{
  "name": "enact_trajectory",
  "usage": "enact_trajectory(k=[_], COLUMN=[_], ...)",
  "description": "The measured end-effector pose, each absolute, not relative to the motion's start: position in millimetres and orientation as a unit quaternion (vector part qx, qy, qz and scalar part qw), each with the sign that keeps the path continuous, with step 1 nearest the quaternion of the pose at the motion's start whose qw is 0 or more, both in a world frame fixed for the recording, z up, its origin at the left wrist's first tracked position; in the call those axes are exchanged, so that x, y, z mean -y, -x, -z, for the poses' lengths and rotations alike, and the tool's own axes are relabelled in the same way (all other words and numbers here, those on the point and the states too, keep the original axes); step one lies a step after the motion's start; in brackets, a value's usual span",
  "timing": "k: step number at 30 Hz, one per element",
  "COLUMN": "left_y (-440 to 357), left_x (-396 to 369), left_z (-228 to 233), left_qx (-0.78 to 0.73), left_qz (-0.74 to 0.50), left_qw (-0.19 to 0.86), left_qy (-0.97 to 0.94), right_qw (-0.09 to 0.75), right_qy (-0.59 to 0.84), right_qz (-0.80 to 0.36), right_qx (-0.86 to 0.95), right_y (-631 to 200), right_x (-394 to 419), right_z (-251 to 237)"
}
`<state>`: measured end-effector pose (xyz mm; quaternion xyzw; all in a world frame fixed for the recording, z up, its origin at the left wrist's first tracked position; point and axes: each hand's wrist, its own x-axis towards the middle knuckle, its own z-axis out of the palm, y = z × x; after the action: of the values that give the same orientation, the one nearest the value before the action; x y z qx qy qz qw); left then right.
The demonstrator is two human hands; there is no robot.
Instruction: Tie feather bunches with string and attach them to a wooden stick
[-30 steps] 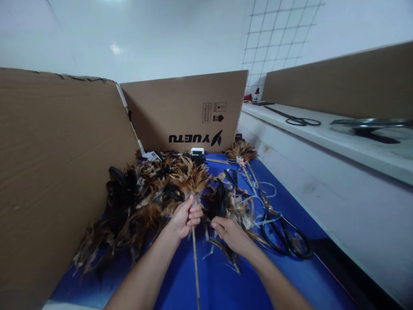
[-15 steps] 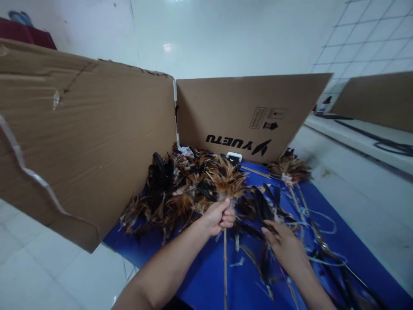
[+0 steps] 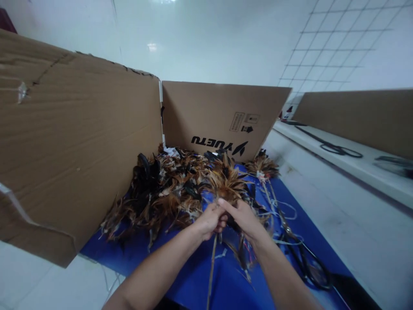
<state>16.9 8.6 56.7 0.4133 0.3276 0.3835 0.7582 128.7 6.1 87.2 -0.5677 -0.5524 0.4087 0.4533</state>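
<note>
Head view. Your left hand (image 3: pixel 209 220) is clenched around a thin stick (image 3: pixel 211 269) just below its feather tuft (image 3: pixel 226 184), and your right hand (image 3: pixel 242 217) pinches at the same spot, fingers closed on the tuft's base. The tuft stands upright over the blue mat (image 3: pixel 200 275). Left of the tuft lies the loose feather pile (image 3: pixel 161 193), large and unsorted; right of it, a finished-looking tufted stick (image 3: pixel 263 165) and black scissors (image 3: pixel 305 260). Judged so, the tuft is partly built, with much feather stock left.
</note>
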Motion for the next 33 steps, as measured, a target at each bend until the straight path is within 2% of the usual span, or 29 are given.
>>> enact_trajectory(k=[4, 9, 13, 15, 20, 23, 27, 33], left_y=[-30.8, -43.8, -46.8, -45.8, -37.2, -32.4, -33.0, -37.2], left_x=[-1.5, 0.3, 2.4, 5.3, 6.2, -1.4, -12.2, -20.6], left_z=[-57.3, -60.5, -65.1, -65.3, -55.8, -43.2, -25.9, -17.0], left_qx=[-0.376, -0.402, -0.434, -0.433, -0.322, -0.275, -0.246, -0.23], left_qz=[-0.392, -0.426, -0.398, -0.375, -0.328, -0.311, -0.296, -0.238], left_qw=[0.706, 0.574, 0.473, 0.503, 0.77, 0.86, 0.898, 0.917], left_qy=[-0.454, -0.572, -0.656, -0.647, -0.443, -0.298, -0.214, -0.223], right_qw=[0.547, 0.574, 0.597, 0.597, 0.582, 0.571, 0.563, 0.537], right_qy=[0.52, 0.534, 0.526, 0.524, 0.513, 0.491, 0.489, 0.478], right_qz=[-0.471, -0.517, -0.523, -0.533, -0.567, -0.602, -0.619, -0.626], right_qx=[0.457, 0.343, 0.305, 0.292, 0.277, 0.265, 0.247, 0.304], right_y=[-125.6, -125.7, -129.6, -133.4, -144.4, -148.7, -152.0, -155.8], right_x=[-18.7, -28.8, -28.5, -25.3, -11.2, -5.1, -4.0, -5.2], right_z=[-94.2, -88.3, -75.4, -70.2, -65.6, -62.4, -54.4, -47.3])
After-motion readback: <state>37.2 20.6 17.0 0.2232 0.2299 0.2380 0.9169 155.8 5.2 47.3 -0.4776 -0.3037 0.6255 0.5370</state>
